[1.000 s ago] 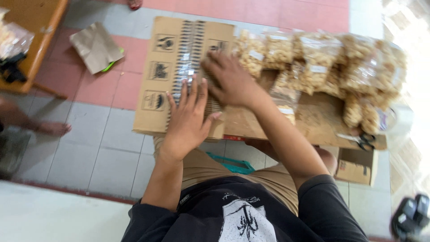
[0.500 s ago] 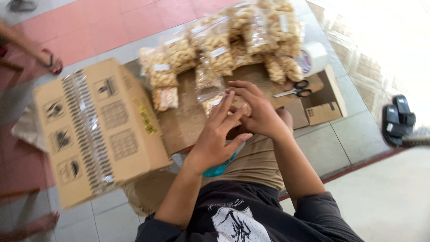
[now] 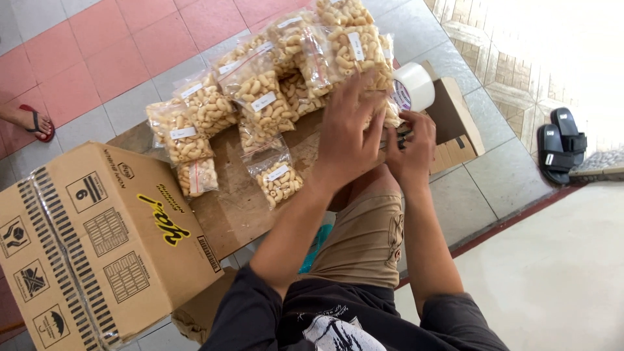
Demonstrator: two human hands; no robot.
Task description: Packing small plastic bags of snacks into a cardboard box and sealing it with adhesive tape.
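2 bare hands work over the lap of a seated person in tan shorts [image 3: 364, 240] and a dark shirt [image 3: 325, 318]. Closest on that person's left, a sealed cardboard box [image 3: 97, 247] stands tilted on the tiled floor [image 3: 494, 175], clear tape running along its top seam and black handling symbols printed on its side. Beyond the knees lies a flattened sheet of cardboard [image 3: 227, 201], and on it rest many clear bags of pale curled snacks [image 3: 260, 97], each with a small white label; 1 small bag [image 3: 278, 182] lies apart, nearest the lap. The left hand [image 3: 348, 140] is spread flat with its fingers stretched out, palm down over the near edge of the pile, and I cannot tell whether it has hold of anything beneath. Just beside it, the right hand [image 3: 411, 149] is curled with its fingers bent around something small and dark that I cannot make out. Touching that hand's far side is a roll of white tape [image 3: 413, 88], standing on edge against a small open carton [image 3: 455, 123]. Farther off, a pair of black sandals [image 3: 562, 143] sits by the step, and a foot in a red flip-flop [image 3: 29, 120] shows at the opposite edge.
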